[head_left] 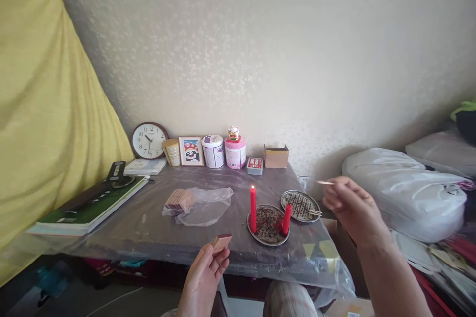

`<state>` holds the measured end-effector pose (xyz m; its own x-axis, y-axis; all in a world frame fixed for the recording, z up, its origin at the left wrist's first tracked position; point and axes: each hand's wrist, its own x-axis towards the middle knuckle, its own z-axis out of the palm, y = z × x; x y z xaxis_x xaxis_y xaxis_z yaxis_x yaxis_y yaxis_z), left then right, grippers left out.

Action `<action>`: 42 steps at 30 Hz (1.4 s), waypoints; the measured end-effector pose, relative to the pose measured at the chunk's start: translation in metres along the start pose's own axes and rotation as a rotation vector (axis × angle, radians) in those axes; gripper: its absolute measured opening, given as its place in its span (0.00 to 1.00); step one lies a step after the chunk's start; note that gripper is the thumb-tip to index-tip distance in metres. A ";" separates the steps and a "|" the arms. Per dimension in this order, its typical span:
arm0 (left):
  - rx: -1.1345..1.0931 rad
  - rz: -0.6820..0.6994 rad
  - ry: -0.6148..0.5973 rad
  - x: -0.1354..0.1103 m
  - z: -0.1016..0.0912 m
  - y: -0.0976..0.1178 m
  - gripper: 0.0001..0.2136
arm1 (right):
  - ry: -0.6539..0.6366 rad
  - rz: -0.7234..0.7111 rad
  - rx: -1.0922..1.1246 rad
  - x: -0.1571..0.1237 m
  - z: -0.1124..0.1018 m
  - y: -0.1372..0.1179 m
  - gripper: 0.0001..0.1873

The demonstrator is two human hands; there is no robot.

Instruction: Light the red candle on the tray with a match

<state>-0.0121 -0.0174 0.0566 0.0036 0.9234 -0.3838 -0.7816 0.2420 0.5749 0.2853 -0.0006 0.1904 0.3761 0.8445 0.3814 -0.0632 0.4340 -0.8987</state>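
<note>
My left hand (206,272) is closed around a small matchbox (222,241) near the table's front edge. Raised at the right, my right hand (351,203) pinches a thin matchstick (326,183), which points left and shows no visible flame. Between the hands, a tall red candle (253,210) burns on a round metal plate (268,243) with a dark, spotted surface. A shorter red candle (286,219) stands unlit and slightly tilted on the same plate. Behind it, a second plate (293,199) holds several matchsticks (315,213) at its right side.
Packed matchboxes (179,201) lie in clear plastic on the plastic-covered table (148,223). A clock (149,140), a picture frame (192,151), tubs (213,152) and an open carton (275,157) line the wall. A green book (89,206) lies left; white bags (405,193) sit right.
</note>
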 end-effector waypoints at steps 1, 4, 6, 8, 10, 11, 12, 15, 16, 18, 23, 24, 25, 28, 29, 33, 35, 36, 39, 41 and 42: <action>-0.002 -0.008 0.003 0.000 0.000 0.000 0.12 | 0.031 -0.004 -0.129 0.002 -0.006 0.001 0.14; 0.005 -0.034 0.027 0.001 0.002 0.001 0.14 | 0.125 -0.050 -0.222 0.002 -0.022 0.001 0.12; 0.010 -0.036 0.036 0.001 0.004 0.001 0.15 | 0.111 -0.065 -0.082 0.001 -0.031 -0.001 0.13; 0.013 -0.036 0.019 0.001 0.005 0.001 0.15 | 0.052 -0.040 -0.038 0.000 -0.039 0.001 0.15; 0.014 -0.039 0.004 0.001 0.004 0.001 0.15 | 0.022 -0.006 -0.201 0.000 -0.047 0.010 0.14; 0.014 -0.042 0.001 0.001 0.002 0.000 0.15 | 0.022 0.008 -0.293 0.000 -0.051 0.015 0.14; 0.011 -0.042 -0.003 0.002 0.001 0.000 0.15 | 0.035 0.018 -0.360 0.001 -0.055 0.021 0.13; -0.001 -0.049 -0.018 0.005 -0.007 -0.001 0.14 | 0.084 0.031 -0.382 0.001 -0.070 0.035 0.15; -0.003 -0.054 -0.033 0.006 -0.009 -0.002 0.13 | 0.091 0.031 -0.367 0.000 -0.074 0.039 0.16; 0.000 -0.060 -0.074 0.008 -0.014 -0.002 0.10 | 0.084 0.034 -0.350 0.000 -0.081 0.045 0.18; 0.017 -0.087 -0.098 0.013 -0.021 -0.002 0.08 | 0.137 0.048 -0.569 0.005 -0.091 0.073 0.11; 0.019 -0.085 -0.101 0.014 -0.022 -0.002 0.08 | 0.156 0.051 -0.609 0.007 -0.094 0.081 0.11; 0.020 -0.083 -0.104 0.014 -0.022 -0.003 0.08 | 0.171 0.058 -0.639 0.008 -0.098 0.088 0.11; 0.035 -0.078 -0.079 0.015 -0.023 -0.003 0.08 | 0.197 0.095 -0.686 0.011 -0.110 0.113 0.14; 0.041 -0.078 -0.074 0.015 -0.023 -0.003 0.08 | 0.205 0.107 -0.694 0.011 -0.114 0.121 0.15; 0.051 -0.080 -0.083 0.016 -0.024 -0.003 0.08 | 0.231 0.160 -0.717 0.013 -0.124 0.153 0.17; 0.062 -0.084 -0.079 0.017 -0.025 -0.003 0.09 | 0.229 0.191 -0.726 0.015 -0.127 0.166 0.16; 0.070 -0.086 -0.073 0.018 -0.025 -0.003 0.09 | 0.225 0.208 -0.731 0.017 -0.128 0.172 0.15; 0.072 -0.086 -0.070 0.019 -0.025 -0.003 0.09 | 0.206 0.256 -0.744 0.021 -0.131 0.185 0.11; 0.056 -0.090 -0.069 0.020 -0.025 -0.004 0.08 | 0.199 0.281 -0.755 0.024 -0.132 0.189 0.10; 0.049 -0.095 -0.070 0.020 -0.026 -0.003 0.08 | 0.196 0.292 -0.761 0.025 -0.132 0.190 0.10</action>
<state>-0.0253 -0.0076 0.0284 0.1210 0.9139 -0.3876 -0.7443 0.3418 0.5737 0.4049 0.0617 0.0003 0.5999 0.7895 0.1296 0.4317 -0.1831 -0.8832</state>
